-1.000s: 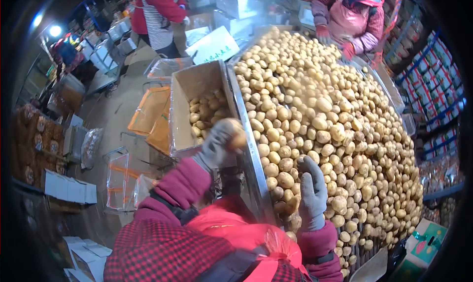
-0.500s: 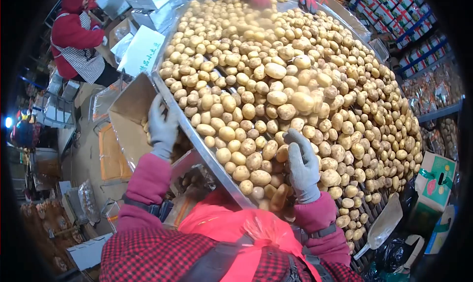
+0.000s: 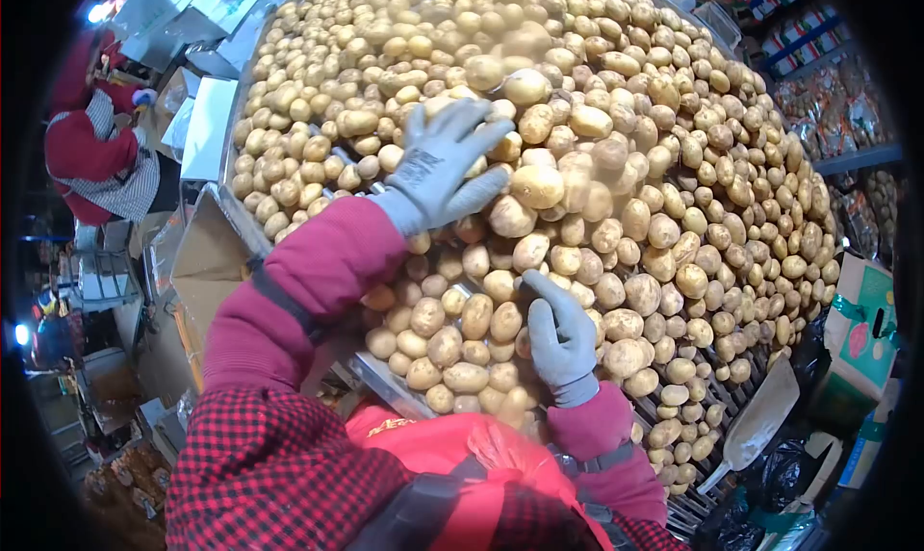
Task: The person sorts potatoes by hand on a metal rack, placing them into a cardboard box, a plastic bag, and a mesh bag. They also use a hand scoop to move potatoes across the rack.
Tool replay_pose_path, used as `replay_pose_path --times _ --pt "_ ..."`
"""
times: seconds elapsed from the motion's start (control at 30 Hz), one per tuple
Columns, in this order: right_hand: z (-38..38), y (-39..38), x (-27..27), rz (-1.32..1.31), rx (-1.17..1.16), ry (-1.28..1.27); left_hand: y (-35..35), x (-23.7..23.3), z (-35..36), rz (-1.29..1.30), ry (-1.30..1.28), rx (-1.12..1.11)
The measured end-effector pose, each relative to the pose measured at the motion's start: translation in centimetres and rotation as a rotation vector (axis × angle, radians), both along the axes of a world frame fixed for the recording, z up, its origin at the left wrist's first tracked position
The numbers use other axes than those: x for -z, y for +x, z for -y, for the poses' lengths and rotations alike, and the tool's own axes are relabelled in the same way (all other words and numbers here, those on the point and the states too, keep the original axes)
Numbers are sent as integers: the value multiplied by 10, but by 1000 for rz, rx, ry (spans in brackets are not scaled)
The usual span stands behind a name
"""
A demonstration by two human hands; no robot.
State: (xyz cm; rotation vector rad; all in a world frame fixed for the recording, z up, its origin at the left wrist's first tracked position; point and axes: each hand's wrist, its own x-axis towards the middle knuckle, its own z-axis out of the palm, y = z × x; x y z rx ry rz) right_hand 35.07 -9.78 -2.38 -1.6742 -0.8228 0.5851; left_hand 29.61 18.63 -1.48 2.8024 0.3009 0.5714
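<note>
A broad heap of small potatoes (image 3: 674, 233) covers a metal-edged sorting table (image 3: 390, 385) in front of me. My left hand (image 3: 438, 171), in a grey glove, lies over the potatoes left of the middle with its fingers spread. Closer to me, my right hand (image 3: 563, 344), also in a grey glove, rests among potatoes near the front edge. Its thumb and forefinger stand apart, and no potato shows in its grasp; the other fingertips are partly hidden. An open cardboard box (image 3: 207, 248) stands against the table's left side.
A scoop (image 3: 760, 416) lies at the lower right, near a green carton (image 3: 859, 330) and black plastic bags (image 3: 784, 469). At the left is a person in a red top (image 3: 96, 156) beside white boxes (image 3: 207, 128). Shelves (image 3: 857, 156) with bagged goods line the right.
My left hand has left the cardboard box and table edge and moved right onto the potatoes, fingers spread. My right hand has shifted only slightly. The view has turned and moved forward.
</note>
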Motion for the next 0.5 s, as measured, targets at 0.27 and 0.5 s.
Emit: replay_pose_path --times 0.27,0.5 --pt "-3 4 3 -90 10 66 35 2 -72 -74 -275 -153" --pt "0 8 1 -155 -9 82 54 -14 -93 -35 -483 -380"
